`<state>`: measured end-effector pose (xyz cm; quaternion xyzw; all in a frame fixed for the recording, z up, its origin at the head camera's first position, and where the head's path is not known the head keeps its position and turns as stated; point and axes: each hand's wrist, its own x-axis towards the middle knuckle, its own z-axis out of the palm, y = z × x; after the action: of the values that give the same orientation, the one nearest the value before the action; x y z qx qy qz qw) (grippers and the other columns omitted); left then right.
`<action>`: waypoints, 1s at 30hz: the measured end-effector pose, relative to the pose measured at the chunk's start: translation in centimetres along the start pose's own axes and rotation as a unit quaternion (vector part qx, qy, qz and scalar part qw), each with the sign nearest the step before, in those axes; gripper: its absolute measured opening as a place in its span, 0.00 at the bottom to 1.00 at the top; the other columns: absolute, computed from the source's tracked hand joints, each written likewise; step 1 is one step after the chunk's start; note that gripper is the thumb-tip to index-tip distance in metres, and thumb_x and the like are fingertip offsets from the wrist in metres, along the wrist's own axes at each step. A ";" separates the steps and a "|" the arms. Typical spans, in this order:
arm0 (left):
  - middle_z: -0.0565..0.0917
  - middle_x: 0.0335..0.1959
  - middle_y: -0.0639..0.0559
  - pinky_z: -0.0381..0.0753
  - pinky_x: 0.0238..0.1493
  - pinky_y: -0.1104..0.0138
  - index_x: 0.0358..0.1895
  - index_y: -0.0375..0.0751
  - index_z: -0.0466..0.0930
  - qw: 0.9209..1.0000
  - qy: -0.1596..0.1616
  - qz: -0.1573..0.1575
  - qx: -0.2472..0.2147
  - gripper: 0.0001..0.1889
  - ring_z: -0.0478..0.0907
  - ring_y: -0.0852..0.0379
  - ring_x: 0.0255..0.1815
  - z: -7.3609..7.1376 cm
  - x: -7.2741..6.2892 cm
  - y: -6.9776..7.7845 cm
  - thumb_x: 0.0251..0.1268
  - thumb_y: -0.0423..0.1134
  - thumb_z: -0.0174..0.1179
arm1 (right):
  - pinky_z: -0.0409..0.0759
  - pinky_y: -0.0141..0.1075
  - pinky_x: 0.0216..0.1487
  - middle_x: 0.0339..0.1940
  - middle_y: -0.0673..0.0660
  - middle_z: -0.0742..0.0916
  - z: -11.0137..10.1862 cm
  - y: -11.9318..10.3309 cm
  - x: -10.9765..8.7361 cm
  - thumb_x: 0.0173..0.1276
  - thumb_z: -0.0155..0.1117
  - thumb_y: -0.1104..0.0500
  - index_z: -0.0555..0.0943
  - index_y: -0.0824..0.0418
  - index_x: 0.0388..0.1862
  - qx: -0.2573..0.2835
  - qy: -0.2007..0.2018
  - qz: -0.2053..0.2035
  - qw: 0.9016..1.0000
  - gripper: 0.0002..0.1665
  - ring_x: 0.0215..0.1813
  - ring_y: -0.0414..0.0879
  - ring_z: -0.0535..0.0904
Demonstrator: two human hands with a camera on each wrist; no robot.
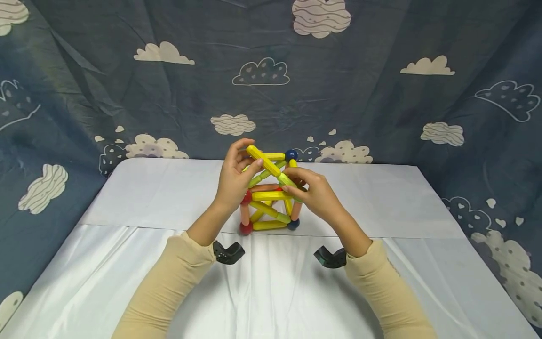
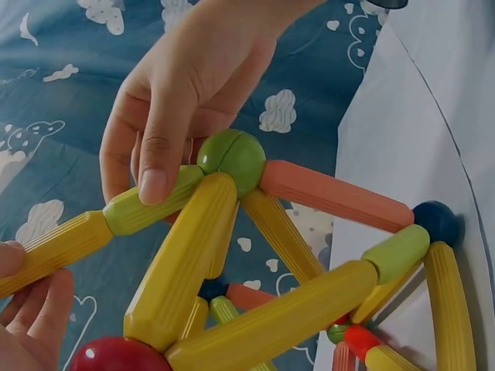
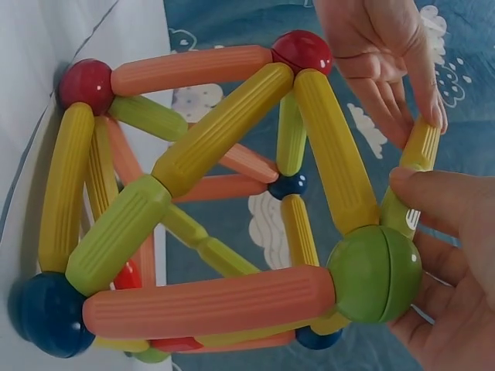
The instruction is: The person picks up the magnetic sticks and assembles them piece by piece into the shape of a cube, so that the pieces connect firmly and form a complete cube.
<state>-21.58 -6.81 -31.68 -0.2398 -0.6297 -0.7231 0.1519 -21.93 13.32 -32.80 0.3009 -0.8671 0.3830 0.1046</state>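
Observation:
A two-colour magnetic building stick point(image 1: 265, 161), yellow at the upper end and light green below, slants above a frame of sticks and balls. My left hand point(image 1: 232, 181) pinches its yellow end between thumb and fingers. My right hand point(image 1: 313, 192) grips the light green half point(image 2: 151, 202) just beside a green ball point(image 3: 375, 274). In the right wrist view the green end meets that ball. Below, the frame stands on the table, built from yellow, orange and light green sticks joined by red balls point(image 1: 245, 229), blue balls point(image 1: 293, 224) and green ones.
White cloth covers the table point(image 1: 169, 197). Behind and at both sides hangs a dark blue curtain point(image 1: 262, 42) with cloud prints. A dark wrist camera point(image 1: 229, 253) sits on the left wrist, another point(image 1: 330, 257) on the right.

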 end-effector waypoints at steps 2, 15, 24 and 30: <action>0.71 0.46 0.38 0.77 0.43 0.61 0.58 0.38 0.62 1.000 0.004 0.001 -0.001 0.22 0.74 0.48 0.45 -0.1 0.0 0.0 0.60 0.25 0.54 | 0.76 0.36 0.39 0.33 0.49 0.81 0.1 0.0 0.0 0.57 0.65 0.60 0.77 0.56 0.47 -0.001 0.003 0.000 1.000 0.17 0.34 0.41 0.74; 0.75 0.46 0.48 0.77 0.43 0.67 0.52 0.38 0.75 0.970 -0.010 -0.017 0.242 0.16 0.76 0.55 0.43 -3.5 2.2 -1.3 0.59 0.36 0.59 | 0.75 0.35 0.35 0.38 0.52 0.81 0.9 0.3 1.8 0.61 0.62 0.55 0.75 0.57 0.54 0.027 -0.009 0.029 0.999 0.21 0.35 0.43 0.74; 0.77 0.50 0.49 0.73 0.47 0.58 0.54 0.44 0.75 0.914 -0.103 -0.109 0.377 0.20 0.73 0.50 0.48 -4.8 3.3 -2.3 0.57 0.40 0.62 | 0.75 0.34 0.26 0.34 0.51 0.82 1.4 0.5 2.5 0.61 0.62 0.56 0.78 0.57 0.50 -0.009 -0.022 0.058 0.998 0.17 0.29 0.45 0.73; 0.74 0.52 0.48 0.75 0.44 0.62 0.55 0.40 0.73 0.907 -0.131 -0.129 0.379 0.21 0.74 0.50 0.45 -4.9 3.4 -2.8 0.56 0.36 0.61 | 0.76 0.33 0.24 0.32 0.52 0.82 1.7 0.4 2.7 0.61 0.62 0.58 0.80 0.57 0.47 0.002 -0.017 0.075 0.997 0.14 0.28 0.45 0.74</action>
<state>-26.59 -10.88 -32.64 -0.1737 -0.8961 -0.4051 0.0528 -24.20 11.15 -33.07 0.2418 -0.8880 0.3865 0.0601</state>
